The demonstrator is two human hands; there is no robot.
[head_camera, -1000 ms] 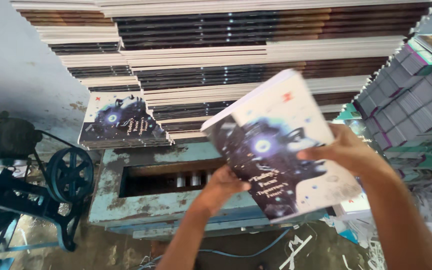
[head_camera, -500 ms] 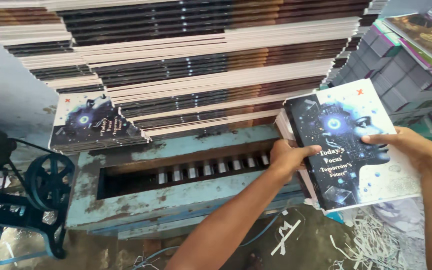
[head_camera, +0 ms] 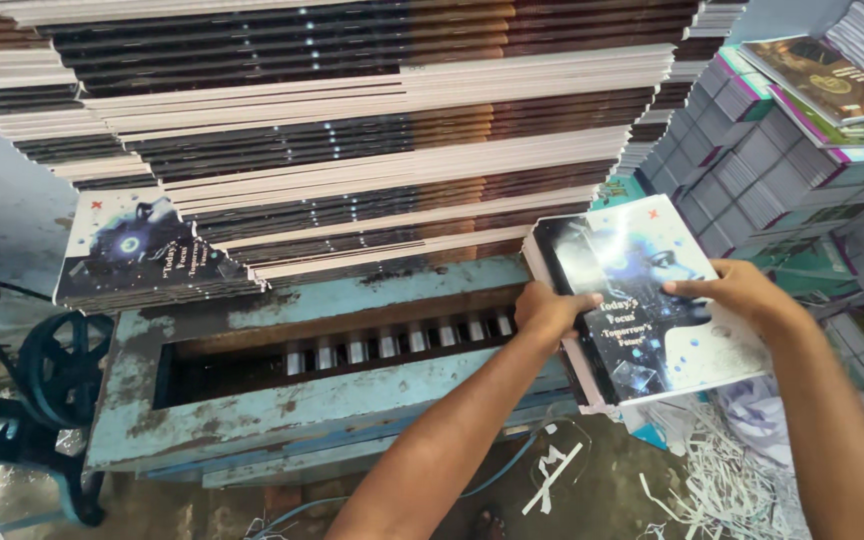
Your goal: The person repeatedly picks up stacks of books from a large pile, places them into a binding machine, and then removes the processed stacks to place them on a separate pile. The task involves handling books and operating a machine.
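The person is holding a stack of glossy notebooks (head_camera: 652, 300) with both hands, just off the right end of a worn, pale blue machine (head_camera: 282, 400). The left hand (head_camera: 549, 308) is gripping the stack's spine edge, fingers curled over the left side of the dark cover, while the right hand (head_camera: 742, 293) is lying across the cover's right half with the fingers spread and pressing down, thumb tucked toward the far edge. The stack is sitting tilted, its top cover facing up, dark with a bluish figure and a white margin carrying a small red star. It is hovering above a litter of white paper trimmings (head_camera: 722, 470) on the floor, and whether its lower edge is resting on anything I cannot tell. In the machine's top, a long slot (head_camera: 352, 350) is showing a row of pale metal rollers, just left of the left hand. Behind the machine, a tall pile of the same kind of notebooks (head_camera: 352, 130) is leaning in staggered layers, dark and cream edges alternating. One notebook with a matching cover (head_camera: 137, 250) is lying face up at the pile's lower left. A dark hand wheel (head_camera: 62, 365) is standing at the machine's left end, and further bundles of grey and purple-edged books (head_camera: 782, 150) are stacked at the right.
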